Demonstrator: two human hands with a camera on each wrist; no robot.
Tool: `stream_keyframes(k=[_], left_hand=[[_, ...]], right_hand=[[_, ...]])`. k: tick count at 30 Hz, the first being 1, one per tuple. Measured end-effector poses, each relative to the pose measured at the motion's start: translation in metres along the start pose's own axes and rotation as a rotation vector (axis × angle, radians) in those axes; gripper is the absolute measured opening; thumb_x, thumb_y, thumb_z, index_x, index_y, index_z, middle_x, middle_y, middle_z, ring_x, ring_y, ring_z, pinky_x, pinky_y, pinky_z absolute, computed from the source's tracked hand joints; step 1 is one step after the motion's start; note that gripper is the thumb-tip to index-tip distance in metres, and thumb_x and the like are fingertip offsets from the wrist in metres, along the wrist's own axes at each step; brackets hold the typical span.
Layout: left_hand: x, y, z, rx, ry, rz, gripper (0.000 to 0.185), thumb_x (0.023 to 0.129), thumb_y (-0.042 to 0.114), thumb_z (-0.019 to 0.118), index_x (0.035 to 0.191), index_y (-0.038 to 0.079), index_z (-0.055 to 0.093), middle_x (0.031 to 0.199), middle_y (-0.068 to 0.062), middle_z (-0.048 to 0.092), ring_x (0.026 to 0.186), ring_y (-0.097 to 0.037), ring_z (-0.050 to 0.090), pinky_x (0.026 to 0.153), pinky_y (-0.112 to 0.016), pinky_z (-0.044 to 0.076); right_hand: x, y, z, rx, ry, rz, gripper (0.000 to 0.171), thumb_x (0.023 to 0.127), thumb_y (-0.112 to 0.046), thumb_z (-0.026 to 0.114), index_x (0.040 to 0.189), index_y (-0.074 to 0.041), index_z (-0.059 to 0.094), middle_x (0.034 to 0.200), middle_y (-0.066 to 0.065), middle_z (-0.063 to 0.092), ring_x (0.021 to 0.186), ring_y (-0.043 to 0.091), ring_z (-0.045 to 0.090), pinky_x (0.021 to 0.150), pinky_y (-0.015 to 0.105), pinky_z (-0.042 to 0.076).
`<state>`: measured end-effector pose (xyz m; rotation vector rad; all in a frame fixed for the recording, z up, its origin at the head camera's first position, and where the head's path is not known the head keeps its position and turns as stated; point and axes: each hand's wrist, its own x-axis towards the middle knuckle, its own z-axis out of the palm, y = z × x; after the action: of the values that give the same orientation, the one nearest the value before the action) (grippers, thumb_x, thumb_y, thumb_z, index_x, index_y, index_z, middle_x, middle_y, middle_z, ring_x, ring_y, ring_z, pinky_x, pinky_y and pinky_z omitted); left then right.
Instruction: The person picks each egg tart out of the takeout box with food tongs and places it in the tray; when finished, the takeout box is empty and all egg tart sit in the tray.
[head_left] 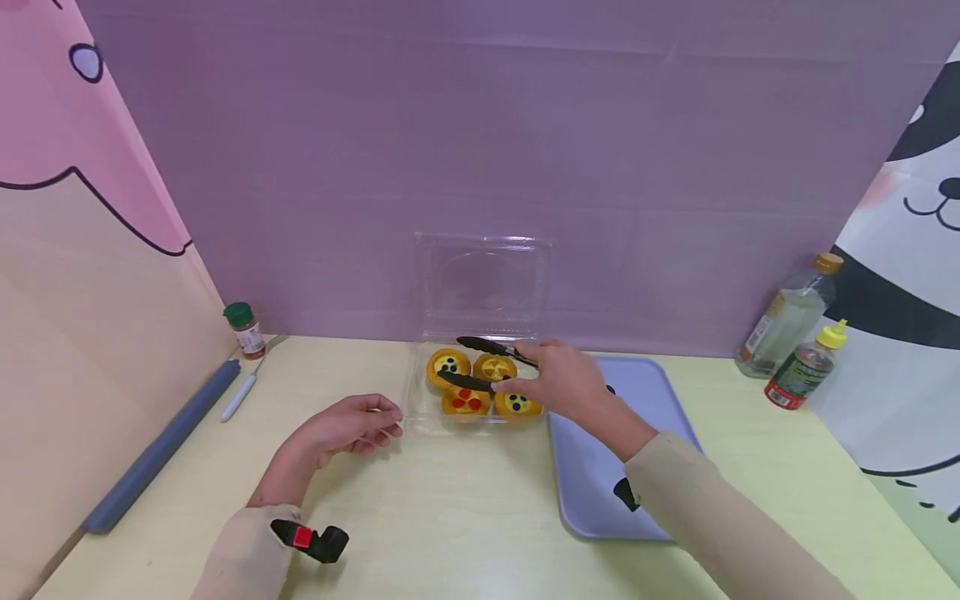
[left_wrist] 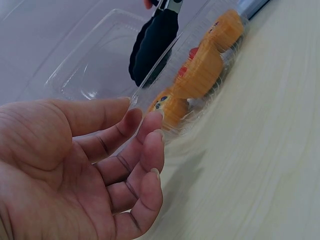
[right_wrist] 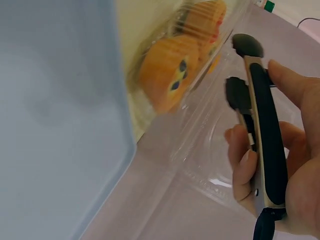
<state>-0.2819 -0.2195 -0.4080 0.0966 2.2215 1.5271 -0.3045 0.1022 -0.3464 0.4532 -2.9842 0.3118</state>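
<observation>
My right hand (head_left: 566, 379) holds a pair of tongs (right_wrist: 267, 135) with black tips, its arms spread apart. The tips hover over the egg tarts in an open clear plastic container (head_left: 431, 425). One tart with red topping (head_left: 467, 402) sits at the front left; a tart with dark dots (head_left: 518, 403) is beside it. Behind them are another dotted tart (head_left: 448, 365) and a tart partly hidden by the tongs (head_left: 491, 367). At the container's left edge, my left hand (head_left: 356, 425) pinches the rim corner between thumb and index finger, the other fingers loosely bent.
A lavender tray (head_left: 592, 500) lies right of the container, under my right forearm. The raised clear lid (head_left: 483, 283) stands against the purple backdrop. Two bottles (head_left: 787, 321) (head_left: 806, 371) stand far right. On the left are a green-capped jar (head_left: 246, 333), a white-handled tool (head_left: 238, 397) and a grey-blue roll (head_left: 165, 446).
</observation>
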Motion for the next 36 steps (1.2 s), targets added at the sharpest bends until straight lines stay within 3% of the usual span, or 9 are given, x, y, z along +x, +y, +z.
stream_keyframes(k=[5, 7, 14, 21, 30, 36], left_hand=[[-0.001, -0.001, -0.001, -0.003, 0.002, -0.001, 0.032, 0.102, 0.026, 0.057, 0.121, 0.001, 0.057, 0.103, -0.005, 0.069, 0.089, -0.019, 0.064, 0.074, -0.031, 0.049], [-0.001, -0.001, -0.001, -0.006, 0.002, 0.000, 0.031, 0.102, 0.026, 0.057, 0.121, 0.001, 0.057, 0.102, -0.005, 0.069, 0.088, -0.018, 0.064, 0.074, -0.030, 0.049], [0.000, -0.002, -0.001, -0.008, -0.003, 0.009, 0.031, 0.103, 0.025, 0.055, 0.120, -0.001, 0.056, 0.102, -0.006, 0.069, 0.087, -0.018, 0.063, 0.073, -0.030, 0.049], [0.001, 0.000, -0.001, -0.004, -0.003, 0.007, 0.031, 0.103, 0.026, 0.056, 0.120, 0.000, 0.056, 0.101, -0.005, 0.069, 0.086, -0.017, 0.064, 0.073, -0.030, 0.049], [0.000, -0.002, -0.001, -0.002, 0.003, 0.000, 0.032, 0.103, 0.027, 0.056, 0.120, 0.000, 0.056, 0.104, -0.007, 0.069, 0.088, -0.019, 0.063, 0.074, -0.031, 0.049], [0.000, -0.002, -0.002, -0.006, 0.002, 0.003, 0.032, 0.102, 0.027, 0.057, 0.120, 0.001, 0.057, 0.103, -0.007, 0.069, 0.086, -0.018, 0.063, 0.073, -0.031, 0.049]], right_hand=[[0.009, -0.014, 0.004, -0.061, -0.043, 0.014, 0.082, 0.080, -0.074, 0.065, 0.148, -0.029, 0.050, 0.146, 0.008, 0.057, 0.100, 0.029, 0.068, 0.048, 0.029, 0.041], [0.012, -0.019, 0.005, -0.078, -0.052, 0.013, 0.083, 0.081, -0.073, 0.065, 0.148, -0.028, 0.050, 0.146, 0.008, 0.057, 0.092, 0.028, 0.069, 0.048, 0.029, 0.040], [0.014, -0.032, 0.004, -0.105, -0.060, 0.010, 0.082, 0.081, -0.073, 0.065, 0.147, -0.025, 0.052, 0.145, 0.008, 0.057, 0.105, 0.029, 0.067, 0.048, 0.029, 0.043], [0.017, -0.036, 0.001, -0.138, -0.077, 0.021, 0.081, 0.081, -0.072, 0.066, 0.146, -0.026, 0.052, 0.141, 0.008, 0.061, 0.084, 0.023, 0.065, 0.046, 0.030, 0.041], [0.025, -0.042, 0.005, -0.134, -0.083, 0.015, 0.080, 0.080, -0.071, 0.068, 0.145, -0.027, 0.053, 0.126, 0.005, 0.069, 0.086, 0.023, 0.064, 0.053, 0.032, 0.046], [0.027, -0.046, 0.001, -0.115, -0.111, 0.046, 0.080, 0.081, -0.069, 0.069, 0.148, -0.030, 0.049, 0.128, 0.004, 0.068, 0.085, 0.022, 0.062, 0.054, 0.032, 0.046]])
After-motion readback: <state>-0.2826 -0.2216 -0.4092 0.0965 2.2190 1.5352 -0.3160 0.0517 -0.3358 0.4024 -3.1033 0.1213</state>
